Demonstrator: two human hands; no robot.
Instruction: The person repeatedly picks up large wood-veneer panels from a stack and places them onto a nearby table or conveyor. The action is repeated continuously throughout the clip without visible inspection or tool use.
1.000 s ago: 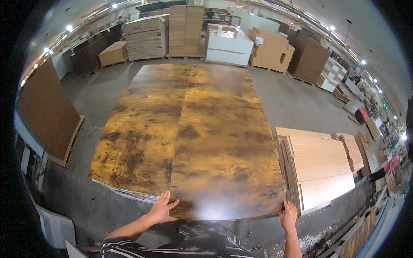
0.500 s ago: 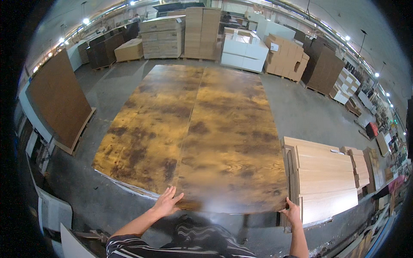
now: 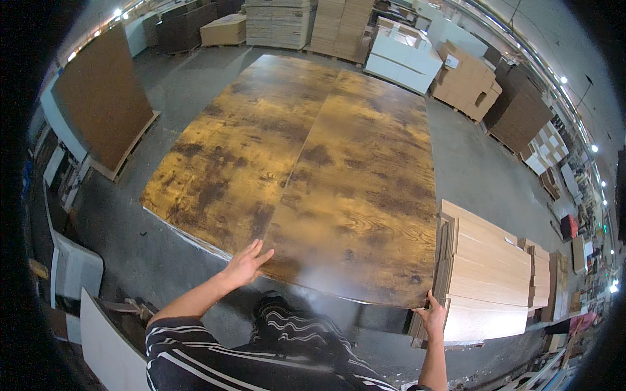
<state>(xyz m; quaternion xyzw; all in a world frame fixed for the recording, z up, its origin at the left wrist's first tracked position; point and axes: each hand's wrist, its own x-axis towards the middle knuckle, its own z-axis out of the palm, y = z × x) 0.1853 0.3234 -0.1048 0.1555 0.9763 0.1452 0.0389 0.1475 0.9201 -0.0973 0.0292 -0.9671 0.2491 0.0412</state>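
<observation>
A large stack of wood-patterned boards (image 3: 365, 189), mottled yellow and dark brown, lies flat in front of me; a straight seam runs lengthwise between two top panels. At the near edge, close to the seam, my left hand (image 3: 244, 262) rests with fingers spread, touching the right panel's corner area. My right hand (image 3: 432, 316) is at that panel's near right corner, thumb on the front edge and a finger along the side, gripping it. Its other fingers are partly hidden. White layers show along the stack's near left edge.
Pale wood panels (image 3: 489, 260) are stacked close by on the right. A tall brown board stack (image 3: 104, 98) stands on a pallet at left. Cardboard stacks (image 3: 466, 81) and a white stack (image 3: 404, 57) line the far side. Grey floor (image 3: 469, 156) surrounds the boards.
My view has tilted down and turned slightly, so the board stack sits higher in the picture. Both hands stay at the same places on the near edge.
</observation>
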